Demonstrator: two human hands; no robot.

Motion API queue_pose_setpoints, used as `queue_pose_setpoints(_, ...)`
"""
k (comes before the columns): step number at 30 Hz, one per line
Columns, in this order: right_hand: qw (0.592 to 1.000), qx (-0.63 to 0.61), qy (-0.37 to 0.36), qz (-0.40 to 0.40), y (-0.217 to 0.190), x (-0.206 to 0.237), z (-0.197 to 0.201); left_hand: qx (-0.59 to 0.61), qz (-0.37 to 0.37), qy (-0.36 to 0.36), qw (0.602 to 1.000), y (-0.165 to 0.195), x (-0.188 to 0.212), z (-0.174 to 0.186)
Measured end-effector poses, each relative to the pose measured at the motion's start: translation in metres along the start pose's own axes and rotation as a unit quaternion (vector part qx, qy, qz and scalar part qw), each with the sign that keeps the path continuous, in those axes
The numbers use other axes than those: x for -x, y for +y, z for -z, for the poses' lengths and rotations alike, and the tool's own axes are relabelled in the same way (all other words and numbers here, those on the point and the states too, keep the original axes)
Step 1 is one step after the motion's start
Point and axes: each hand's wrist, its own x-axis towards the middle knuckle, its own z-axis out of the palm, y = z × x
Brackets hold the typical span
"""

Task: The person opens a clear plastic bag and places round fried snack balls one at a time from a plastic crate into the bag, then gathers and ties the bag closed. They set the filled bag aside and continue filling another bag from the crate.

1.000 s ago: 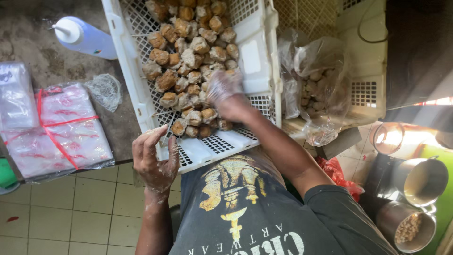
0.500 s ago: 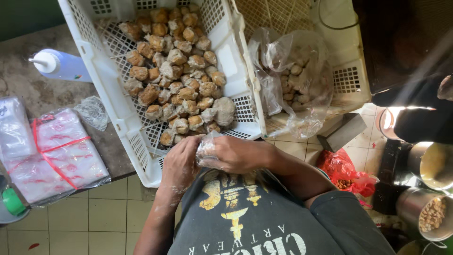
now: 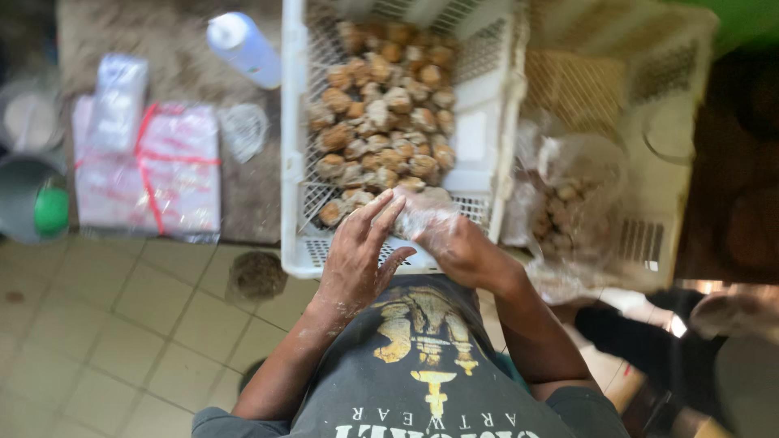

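Over the white crate's [image 3: 389, 251] near edge, left hand [image 3: 357, 259], fingers extended, steadied the thin plastic bag [image 3: 422, 212] that right hand [image 3: 458, 247] gripped, keeping it beside the brown lumps [image 3: 381, 122].

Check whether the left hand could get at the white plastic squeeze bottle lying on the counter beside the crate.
Probably yes. The left hand sits at the white slatted plastic crate's near edge, and the white plastic squeeze bottle lies left of the crate with nothing between, though it is a long stretch.
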Motion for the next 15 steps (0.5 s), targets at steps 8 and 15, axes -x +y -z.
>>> queue_pose_setpoints(8,0.960,0.276,-0.043,0.027,0.148,-0.158,-0.016,-0.127,0.234,0.281,0.922,-0.022,0.107,0.036)
queue_pose_setpoints(15,0.923,0.373,-0.098,-0.013,0.148,-0.207,-0.080,-0.016,0.396,0.464,0.792,-0.094,0.206,0.072)
